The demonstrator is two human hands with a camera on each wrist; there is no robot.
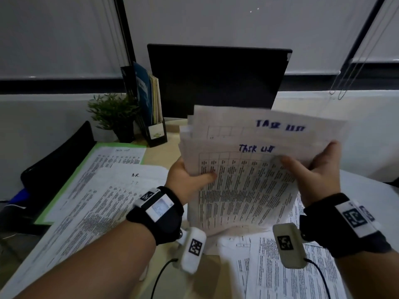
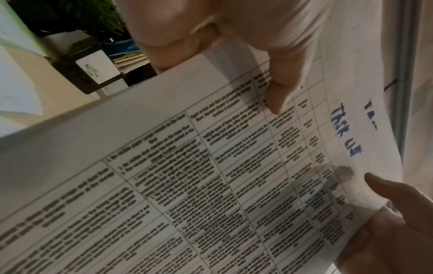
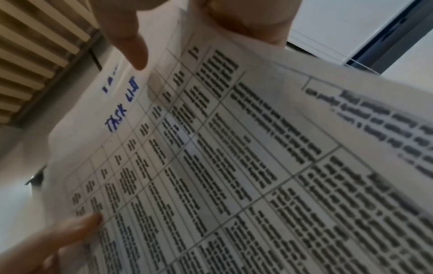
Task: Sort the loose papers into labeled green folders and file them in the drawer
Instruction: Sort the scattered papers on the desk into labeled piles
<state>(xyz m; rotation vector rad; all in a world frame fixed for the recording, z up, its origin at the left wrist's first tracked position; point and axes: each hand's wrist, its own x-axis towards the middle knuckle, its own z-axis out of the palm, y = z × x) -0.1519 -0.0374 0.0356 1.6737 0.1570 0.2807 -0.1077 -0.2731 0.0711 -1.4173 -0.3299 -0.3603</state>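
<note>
Both hands hold a sheaf of papers (image 1: 241,186) up above the desk (image 1: 159,156), in front of the dark monitor (image 1: 216,80). On the sheaf's left edge the left hand (image 1: 187,180) grips with its thumb pressed on the front sheet and its fingers hidden behind. On the right edge the right hand (image 1: 317,169) does the same, thumb lying across the printed table and fingers behind the pages. The front sheet carries "TASK LIST" in blue handwriting, and a second sheet with the same heading stands fanned out just behind it. Below and left of the left hand an open green folder (image 1: 86,169) lies flat on the desk with a printed sheet inside it and further papers overlapping its near side. More loose sheets (image 1: 280,266) lie on the desk under the right wrist. A small potted plant (image 1: 114,113) and a file holder (image 1: 151,117) stand at the back left.
</note>
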